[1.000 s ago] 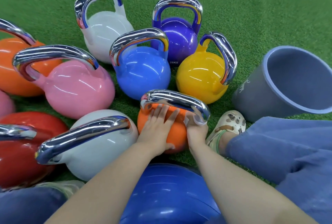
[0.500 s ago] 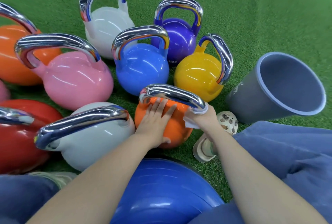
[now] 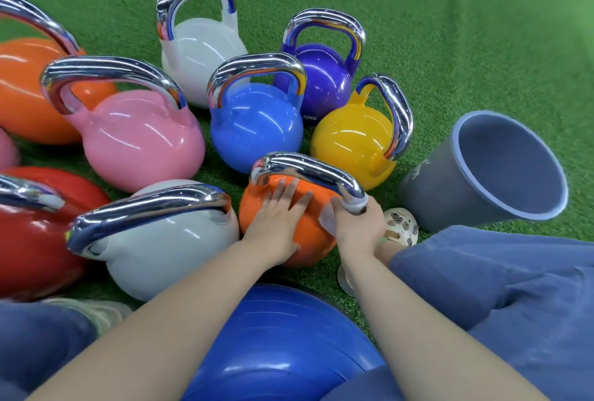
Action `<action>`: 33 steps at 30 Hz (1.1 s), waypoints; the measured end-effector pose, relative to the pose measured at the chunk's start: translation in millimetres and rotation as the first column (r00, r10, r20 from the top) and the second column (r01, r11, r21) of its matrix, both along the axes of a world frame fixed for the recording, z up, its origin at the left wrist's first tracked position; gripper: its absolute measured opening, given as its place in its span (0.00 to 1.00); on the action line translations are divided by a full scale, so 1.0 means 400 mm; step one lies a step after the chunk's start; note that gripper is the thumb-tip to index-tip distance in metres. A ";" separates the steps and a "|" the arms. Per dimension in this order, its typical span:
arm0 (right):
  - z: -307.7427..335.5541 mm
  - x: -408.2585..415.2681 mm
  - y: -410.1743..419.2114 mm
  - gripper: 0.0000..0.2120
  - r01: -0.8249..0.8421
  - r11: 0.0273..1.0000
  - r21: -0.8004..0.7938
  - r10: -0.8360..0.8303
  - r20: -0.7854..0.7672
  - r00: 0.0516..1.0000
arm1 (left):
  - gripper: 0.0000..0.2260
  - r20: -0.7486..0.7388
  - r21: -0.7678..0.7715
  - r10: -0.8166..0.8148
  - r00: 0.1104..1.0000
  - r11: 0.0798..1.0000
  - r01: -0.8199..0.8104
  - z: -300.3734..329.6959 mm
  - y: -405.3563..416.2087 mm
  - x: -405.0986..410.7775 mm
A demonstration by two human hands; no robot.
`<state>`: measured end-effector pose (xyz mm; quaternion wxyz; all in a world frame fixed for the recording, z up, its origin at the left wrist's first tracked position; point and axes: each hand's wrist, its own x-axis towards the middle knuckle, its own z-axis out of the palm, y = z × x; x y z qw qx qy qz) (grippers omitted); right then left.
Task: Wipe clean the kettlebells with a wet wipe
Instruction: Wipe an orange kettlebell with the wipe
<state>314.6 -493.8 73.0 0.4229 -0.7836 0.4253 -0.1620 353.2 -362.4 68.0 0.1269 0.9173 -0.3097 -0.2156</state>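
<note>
The small orange kettlebell [image 3: 299,227] stands upright on the green turf [image 3: 482,31] just past the person's arms, centre of view, its chrome handle [image 3: 308,172] arching across the top. The left hand [image 3: 276,223] lies flat on the orange body with fingers straight and spread, its grip released, pressing only. The right hand [image 3: 360,223], grip clenched on the white wet wipe [image 3: 331,219], wraps it round the handle's right end where it meets the body. Around the bell: the blue kettlebell [image 3: 257,130] at 11 o'clock, the yellow one [image 3: 356,143] at 1 o'clock, the purple one [image 3: 324,79] beyond these, a grey-white one [image 3: 160,246] touching or just beside it at 9 o'clock, a pink one [image 3: 138,140] at 10 o'clock. A grey-blue bucket [image 3: 450,195] stands tilted at 3 o'clock, a patterned clog [image 3: 401,227] between bucket and right hand. A blue ball [image 3: 283,346] sits at 6 o'clock.
</note>
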 end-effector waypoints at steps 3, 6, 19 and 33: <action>-0.003 0.004 -0.004 0.13 -0.064 0.997 0.044 0.067 -0.065 0.996 | 0.43 -0.007 -0.028 0.016 1.000 0.999 -0.016 0.005 0.004 -0.007; -0.012 -0.005 0.004 0.09 -0.047 0.990 0.131 0.049 -0.015 0.999 | 0.43 -0.020 -0.035 0.025 0.999 0.999 -0.025 0.006 0.008 -0.012; 0.060 0.018 -0.046 0.07 -0.375 0.923 0.090 0.381 -0.072 0.922 | 0.46 -0.218 -0.081 -0.021 0.976 0.997 0.004 0.002 0.037 0.029; 0.201 0.184 0.100 0.12 -0.881 0.281 -0.380 0.476 -0.742 0.472 | 0.20 -0.349 -0.561 0.476 0.807 0.584 -0.587 0.002 0.034 0.003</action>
